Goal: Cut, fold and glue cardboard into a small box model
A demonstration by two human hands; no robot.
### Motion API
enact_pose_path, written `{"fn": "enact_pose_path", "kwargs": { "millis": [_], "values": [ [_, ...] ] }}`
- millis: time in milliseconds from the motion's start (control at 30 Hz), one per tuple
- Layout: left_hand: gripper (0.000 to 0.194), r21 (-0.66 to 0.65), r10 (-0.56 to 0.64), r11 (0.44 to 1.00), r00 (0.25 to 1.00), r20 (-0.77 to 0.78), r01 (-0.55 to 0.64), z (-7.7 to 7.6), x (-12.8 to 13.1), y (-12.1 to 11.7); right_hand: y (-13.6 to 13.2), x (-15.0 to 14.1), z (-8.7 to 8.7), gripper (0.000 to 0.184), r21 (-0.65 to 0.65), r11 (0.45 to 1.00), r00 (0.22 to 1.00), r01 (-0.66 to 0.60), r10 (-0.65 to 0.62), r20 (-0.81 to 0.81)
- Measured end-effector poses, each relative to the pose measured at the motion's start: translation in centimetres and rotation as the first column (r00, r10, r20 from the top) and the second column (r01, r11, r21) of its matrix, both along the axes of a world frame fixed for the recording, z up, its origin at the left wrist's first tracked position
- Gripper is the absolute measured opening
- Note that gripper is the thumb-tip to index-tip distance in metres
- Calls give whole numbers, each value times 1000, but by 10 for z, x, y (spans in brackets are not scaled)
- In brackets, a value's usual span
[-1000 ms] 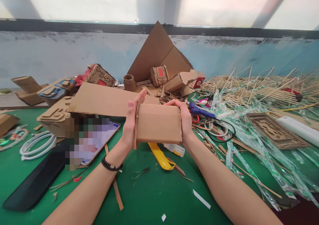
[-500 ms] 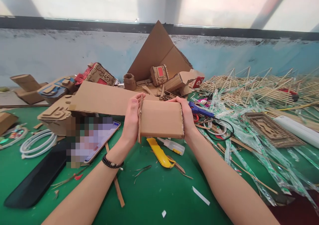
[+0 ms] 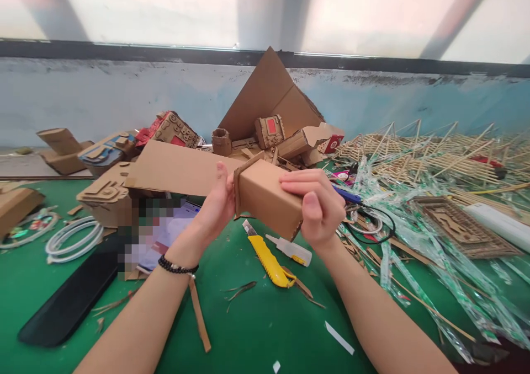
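A small cardboard box (image 3: pixel 269 194) with a wider flange at its left end is held up over the green table, tilted so that two of its faces show. My left hand (image 3: pixel 219 203) grips it at the flanged end, thumb pointing up. At the other end my right hand (image 3: pixel 317 206) is closed on the box, its fingers over the top face and its thumb bent near the end edge. Below the box lie a yellow utility knife (image 3: pixel 271 261) with its blade out and a small clear bottle with a nozzle (image 3: pixel 293 251).
Behind the hands lies a flat cardboard sheet (image 3: pixel 178 167). Cardboard models (image 3: pixel 105 194) and a phone stand left, near a black strip-like object (image 3: pixel 70 297). Bamboo sticks (image 3: pixel 422 153) and clear plastic wrapping (image 3: pixel 397 214) cover the right. White tubing (image 3: pixel 74 239) is coiled at left.
The box has turned from level to tilted, its right end lower and nearer me. My right hand has shifted its fingers onto the top face. The view has moved slightly.
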State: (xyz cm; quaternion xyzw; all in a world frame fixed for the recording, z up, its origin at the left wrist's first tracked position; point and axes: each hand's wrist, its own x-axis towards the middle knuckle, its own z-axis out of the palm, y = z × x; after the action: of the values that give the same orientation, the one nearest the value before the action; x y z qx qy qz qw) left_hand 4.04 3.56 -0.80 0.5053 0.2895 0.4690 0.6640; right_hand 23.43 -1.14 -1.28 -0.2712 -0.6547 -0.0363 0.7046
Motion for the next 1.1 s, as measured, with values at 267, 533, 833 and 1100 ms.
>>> {"fn": "enact_pose_path", "kwargs": {
  "millis": [267, 533, 833, 1100],
  "values": [
    [90, 36, -34, 999, 998, -46, 36, 5, -20, 9, -18, -37, -7, 37, 279, 948, 966, -156, 87, 244],
    [94, 28, -193, 981, 980, -51, 194, 11, -15, -4, -27, -40, -10, 40, 220, 967, 940, -125, 44, 338],
    [91, 44, -205, 977, 977, -62, 208, 3, -16, 5, -30, -39, -8, 39, 206, 973, 936, -108, 29, 350],
    [89, 23, -129, 991, 992, -14, 129, 8, -13, -1, -16, -30, -13, 46, 218, 971, 935, -98, 15, 354]
  ]
}}
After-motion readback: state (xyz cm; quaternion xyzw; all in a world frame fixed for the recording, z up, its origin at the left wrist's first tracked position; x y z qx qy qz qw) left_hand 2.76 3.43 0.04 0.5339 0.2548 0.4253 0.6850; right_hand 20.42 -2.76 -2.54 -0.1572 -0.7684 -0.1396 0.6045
